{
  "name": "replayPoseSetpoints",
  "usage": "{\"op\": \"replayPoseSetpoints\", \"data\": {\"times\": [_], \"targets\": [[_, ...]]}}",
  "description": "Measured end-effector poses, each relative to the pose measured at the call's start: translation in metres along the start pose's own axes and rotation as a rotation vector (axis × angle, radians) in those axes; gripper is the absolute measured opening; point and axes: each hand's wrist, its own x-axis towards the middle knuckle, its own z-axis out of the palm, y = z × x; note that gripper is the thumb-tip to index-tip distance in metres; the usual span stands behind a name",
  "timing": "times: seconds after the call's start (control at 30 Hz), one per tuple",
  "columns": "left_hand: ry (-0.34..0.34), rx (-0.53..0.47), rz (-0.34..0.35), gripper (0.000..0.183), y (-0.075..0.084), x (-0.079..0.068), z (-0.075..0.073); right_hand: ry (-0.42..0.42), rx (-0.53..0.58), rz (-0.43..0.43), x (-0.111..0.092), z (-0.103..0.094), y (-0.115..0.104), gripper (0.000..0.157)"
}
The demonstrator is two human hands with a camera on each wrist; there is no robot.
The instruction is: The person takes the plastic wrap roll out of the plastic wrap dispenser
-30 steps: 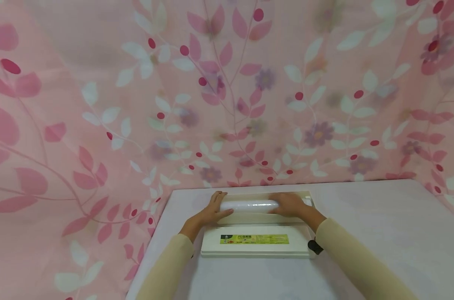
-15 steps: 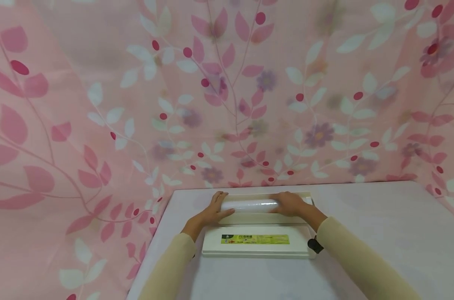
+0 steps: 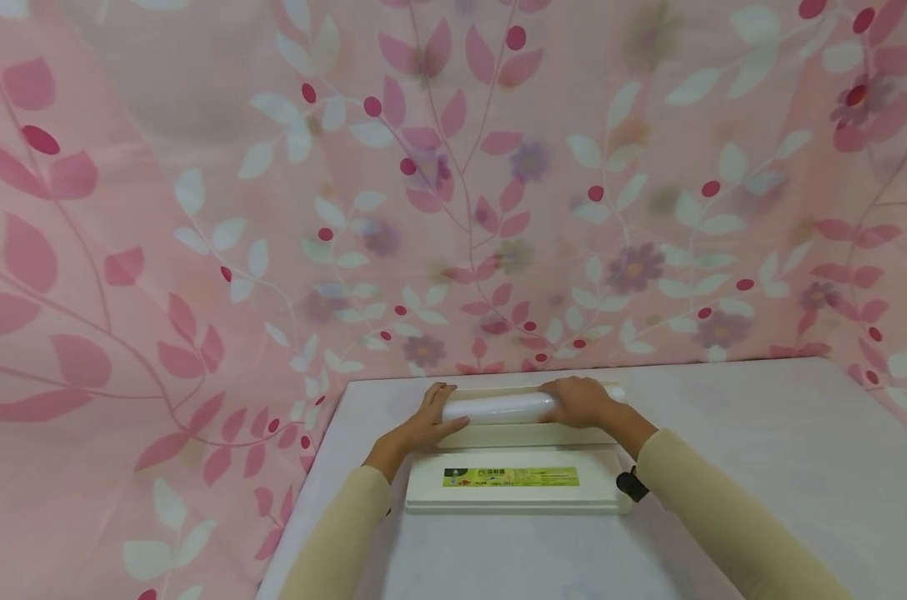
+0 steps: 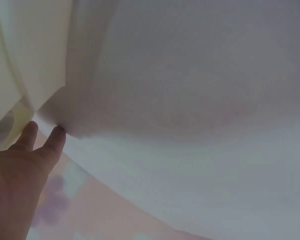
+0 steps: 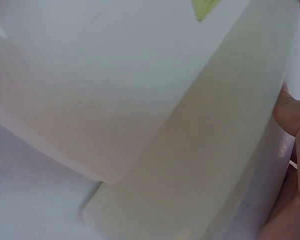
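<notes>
A cream cling film box (image 3: 491, 436) lies near the table's far edge, its white lid (image 3: 512, 493) with a yellow-green label (image 3: 510, 477) folded down in front. A white cling film roll (image 3: 498, 409) lies along the box and tilts up at its right end. My right hand (image 3: 579, 402) grips the roll right of its middle; the right wrist view shows the thumb against the shiny roll (image 5: 272, 180). At the left end of the box my left hand (image 3: 423, 422) holds on, thumb in front and fingers toward the back. In the left wrist view two fingertips reach past the box end (image 4: 27, 55).
A pale cloth covers the table (image 3: 724, 467) around the box. Behind and to the left hangs a pink floral curtain (image 3: 453, 208). A black object (image 3: 633, 485) shows by the right wrist, beside the lid.
The right end of the cling film roll has risen out of the box, along with my right hand. My left hand stays at the left end.
</notes>
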Motion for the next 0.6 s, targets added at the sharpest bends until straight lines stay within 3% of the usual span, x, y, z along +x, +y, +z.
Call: {"op": "replayPoseSetpoints", "data": {"times": [0.6], "targets": [[-0.017, 0.011, -0.005, 0.084, -0.003, 0.002, 0.000, 0.029, -0.040, -0.002, -0.007, -0.021, -0.002, 0.044]]}}
